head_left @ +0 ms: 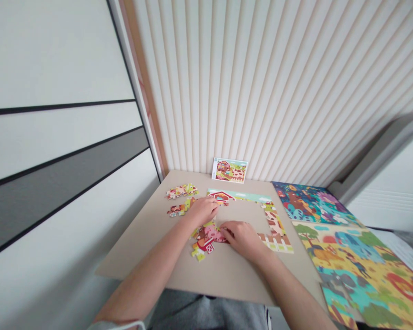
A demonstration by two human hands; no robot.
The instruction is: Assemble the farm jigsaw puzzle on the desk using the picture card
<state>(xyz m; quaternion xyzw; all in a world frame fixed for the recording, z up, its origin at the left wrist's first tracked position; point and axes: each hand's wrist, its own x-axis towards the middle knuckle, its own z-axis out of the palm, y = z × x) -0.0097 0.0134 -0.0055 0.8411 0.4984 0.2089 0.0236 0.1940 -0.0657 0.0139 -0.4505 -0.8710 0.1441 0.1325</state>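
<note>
My left hand [202,211] hovers low over the beige board [151,243], its fingertips close to a red barn section of a partly joined farm jigsaw puzzle [275,224]. My right hand [241,238] rests against a loose heap of puzzle pieces [204,239], its fingers at a pink piece. Two smaller groups of pieces [181,191] lie to the left. The joined pieces form a border around a bare patch of board. My hands hide whether either holds a piece.
A farm picture card [229,170] stands against the ribbed white wall [278,82] behind the board. Two large colourful puzzle boards [361,270] lie to the right. A white panel with dark stripes [55,137] fills the left side.
</note>
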